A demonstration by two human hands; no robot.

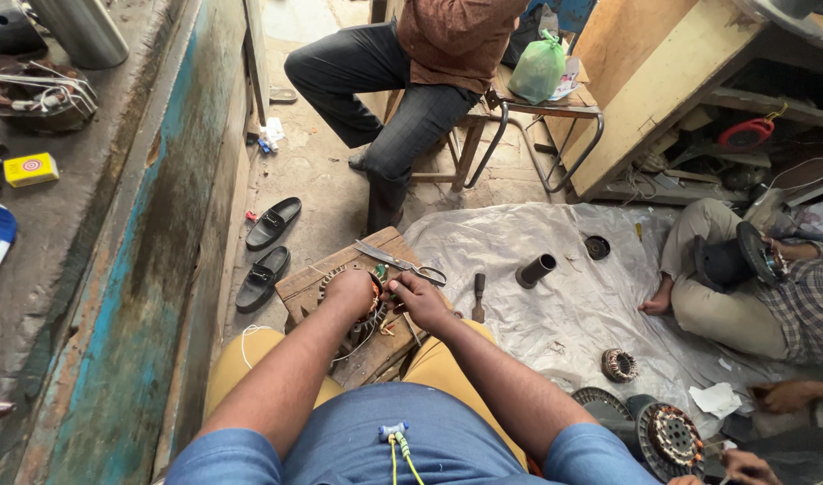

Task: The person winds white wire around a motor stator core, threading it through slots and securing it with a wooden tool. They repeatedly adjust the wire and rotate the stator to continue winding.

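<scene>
- Copper-wound motor stator [368, 316] sits on a wooden block [304, 287] between the person's knees.
- Left hand [350, 292] curls closed over the stator's top.
- Right hand [418, 299] pinches its wires, fingers closed.
- Scissors [401, 262] lie just beyond.

Wood block [376, 346]: rough, worn, matt. Scissors [401, 262]: bare metal, dull shine. Floor sheet [555, 305]: crinkled plastic, semi-glossy. Slippers [273, 223]: black, smooth, glossy.
</scene>
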